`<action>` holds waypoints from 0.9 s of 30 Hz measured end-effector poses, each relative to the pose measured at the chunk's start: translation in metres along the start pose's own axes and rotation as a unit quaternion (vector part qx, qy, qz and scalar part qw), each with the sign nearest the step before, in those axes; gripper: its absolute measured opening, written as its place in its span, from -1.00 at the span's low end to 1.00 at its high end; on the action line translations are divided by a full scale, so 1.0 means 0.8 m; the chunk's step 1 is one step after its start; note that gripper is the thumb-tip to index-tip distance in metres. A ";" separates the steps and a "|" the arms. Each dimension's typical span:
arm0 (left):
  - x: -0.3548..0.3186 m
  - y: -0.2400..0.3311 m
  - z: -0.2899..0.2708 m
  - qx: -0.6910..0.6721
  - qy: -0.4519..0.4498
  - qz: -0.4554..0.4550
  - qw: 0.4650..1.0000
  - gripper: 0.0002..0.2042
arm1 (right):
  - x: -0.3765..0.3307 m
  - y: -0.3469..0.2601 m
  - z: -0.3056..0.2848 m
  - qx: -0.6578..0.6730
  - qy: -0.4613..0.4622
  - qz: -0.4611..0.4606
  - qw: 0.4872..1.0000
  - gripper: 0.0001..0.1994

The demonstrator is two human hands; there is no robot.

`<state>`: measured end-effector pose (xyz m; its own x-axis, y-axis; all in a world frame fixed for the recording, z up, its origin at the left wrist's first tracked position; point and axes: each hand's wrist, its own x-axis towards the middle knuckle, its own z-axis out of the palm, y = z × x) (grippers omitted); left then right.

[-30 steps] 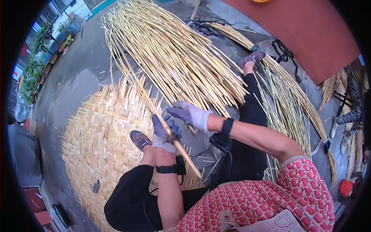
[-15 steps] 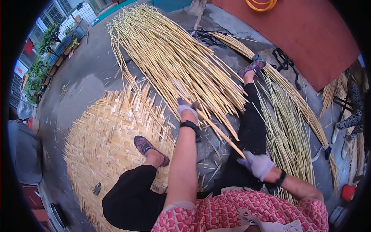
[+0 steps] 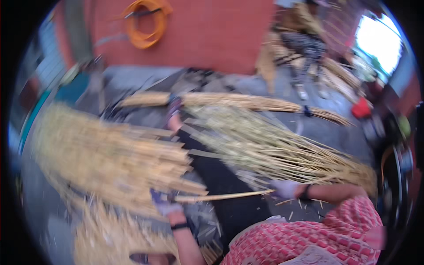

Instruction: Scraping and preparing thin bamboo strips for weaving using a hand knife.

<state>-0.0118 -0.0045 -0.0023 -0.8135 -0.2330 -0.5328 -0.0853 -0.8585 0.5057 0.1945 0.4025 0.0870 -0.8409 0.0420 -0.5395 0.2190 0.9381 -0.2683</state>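
A thin yellow cane [image 3: 225, 195] stretches across my black trouser leg between my two gloved hands. My left hand [image 3: 164, 204], in a pale glove, closes round its left end beside the pile of yellow canes [image 3: 115, 150]; a small dark thing at those fingers is too blurred to name. At the cane's other end my right hand [image 3: 285, 189], gloved as well, has its fingers wrapped on it. Just beyond this hand lies a loose spread of greener canes [image 3: 265, 145]. Motion blurs the whole picture.
A woven mat of flat strips [image 3: 115, 238] lies at the lower left, with one of my shoes on it. Farther off lies a tied bundle of canes [image 3: 238, 100]. An orange coiled hose [image 3: 145, 24] hangs on the red panel [image 3: 212, 35]. Another person [image 3: 304, 48] sits at the back right.
The view has swung right, so the cane pile now lies at the left and the greener canes ahead. Both hands still hold the cane, now nearly level across the picture.
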 end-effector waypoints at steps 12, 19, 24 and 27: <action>0.001 -0.101 0.013 0.152 0.046 0.056 0.986 -0.45 | -0.138 0.087 0.000 -0.022 -0.042 -0.051 0.998 -0.71; -0.014 -0.046 0.023 0.169 0.047 0.003 0.985 -0.53 | -0.076 -0.047 -0.014 0.139 -0.092 -0.073 0.983 -0.68; -0.038 0.061 0.031 0.118 0.131 0.034 0.984 -0.51 | -0.152 0.026 -0.018 0.023 -0.143 0.042 0.989 -0.57; -0.079 0.015 0.051 -0.062 0.012 -0.045 0.997 -0.70 | -0.098 0.006 0.024 0.063 -0.040 -0.039 0.996 -0.63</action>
<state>0.0154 0.0184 0.0649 -0.7924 -0.1623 -0.5880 -0.0835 -0.9260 0.3682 0.2713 0.3972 0.1125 -0.8167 -0.0627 -0.5737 0.2186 0.8864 -0.4080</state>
